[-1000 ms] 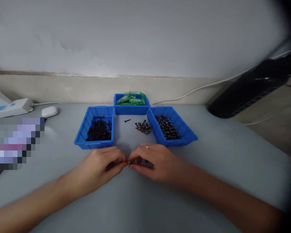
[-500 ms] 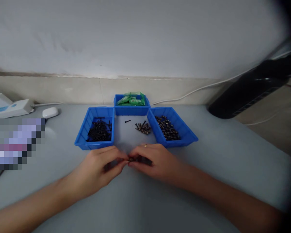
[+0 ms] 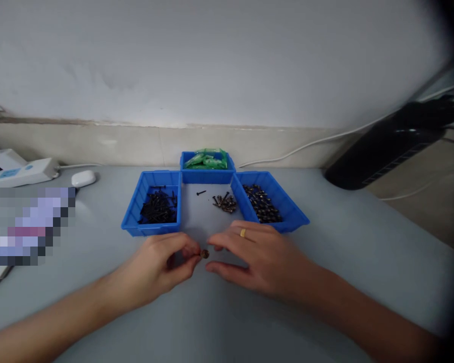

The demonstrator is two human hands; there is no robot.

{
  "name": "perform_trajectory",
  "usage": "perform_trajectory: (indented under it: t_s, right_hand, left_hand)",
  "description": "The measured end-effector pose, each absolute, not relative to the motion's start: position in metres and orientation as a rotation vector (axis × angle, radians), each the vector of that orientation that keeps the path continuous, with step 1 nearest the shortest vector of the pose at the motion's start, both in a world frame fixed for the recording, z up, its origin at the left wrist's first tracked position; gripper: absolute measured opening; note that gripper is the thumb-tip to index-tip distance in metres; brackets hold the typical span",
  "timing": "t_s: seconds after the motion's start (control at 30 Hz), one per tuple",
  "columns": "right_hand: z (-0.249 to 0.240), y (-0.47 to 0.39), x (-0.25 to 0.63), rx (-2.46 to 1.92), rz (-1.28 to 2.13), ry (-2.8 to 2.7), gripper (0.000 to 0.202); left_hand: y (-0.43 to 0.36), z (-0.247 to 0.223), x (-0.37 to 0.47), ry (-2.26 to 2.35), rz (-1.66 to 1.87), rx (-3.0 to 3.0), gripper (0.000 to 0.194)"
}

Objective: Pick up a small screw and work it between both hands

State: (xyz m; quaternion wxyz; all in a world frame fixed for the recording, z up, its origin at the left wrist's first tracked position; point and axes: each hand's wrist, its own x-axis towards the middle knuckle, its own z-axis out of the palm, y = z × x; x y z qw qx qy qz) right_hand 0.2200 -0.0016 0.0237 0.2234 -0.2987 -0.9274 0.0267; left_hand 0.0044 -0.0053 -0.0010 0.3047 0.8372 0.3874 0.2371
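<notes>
My left hand (image 3: 170, 259) pinches a small, brownish metal fastener (image 3: 205, 254) between thumb and fingertips; its round end sticks out to the right, and the rest is hidden by the fingers. My right hand (image 3: 245, 252), with a gold ring, is just right of it, thumb and fingers apart and nothing between them. Beyond the hands, a small heap of screws with shiny metal pieces (image 3: 225, 203) lies on the table, and a single black screw (image 3: 201, 193) rests to its left.
A blue bin (image 3: 130, 217) of black screws stands at left, another blue bin (image 3: 291, 212) of shiny metal pieces at right. Between them at the back is a blue bin (image 3: 208, 176) with green packets (image 3: 208, 161). A black bottle-like object (image 3: 382, 146) leans at right; a white power strip (image 3: 34, 169) lies left.
My right hand has let go of the fastener and drawn back to the right, its fingers spreading. My left hand still pinches the fastener. The view has shifted slightly.
</notes>
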Motion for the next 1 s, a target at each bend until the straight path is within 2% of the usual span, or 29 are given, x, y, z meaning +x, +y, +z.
perform_trajectory:
  t_s: [0.1,0.3,0.43,0.6,0.87,1.0]
  right_hand:
    - [0.039,-0.016,0.221,-0.804,-0.042,-2.545,0.028]
    - [0.035,-0.051,0.229,-0.878,0.011,-2.476,0.023]
    - [0.022,-0.05,0.232,-1.047,0.202,-2.449,0.022]
    - [0.012,-0.034,0.223,-1.02,0.442,-2.478,0.018]
    - [0.014,-0.018,0.216,-0.928,0.417,-2.552,0.016]
    - [0.026,-0.008,0.244,-0.992,0.146,-2.55,0.016]
  left_hand:
    - [-0.005,0.002,0.002,1.035,0.672,2.232,0.007]
    - [-0.005,-0.002,0.004,0.957,0.704,2.358,0.005]
    - [-0.006,-0.005,0.008,0.885,0.627,2.443,0.004]
    - [-0.008,-0.004,0.008,0.916,0.64,2.469,0.006]
    - [-0.007,-0.007,0.006,0.901,0.626,2.473,0.008]
    - [-0.007,-0.002,0.006,0.968,0.605,2.437,0.016]
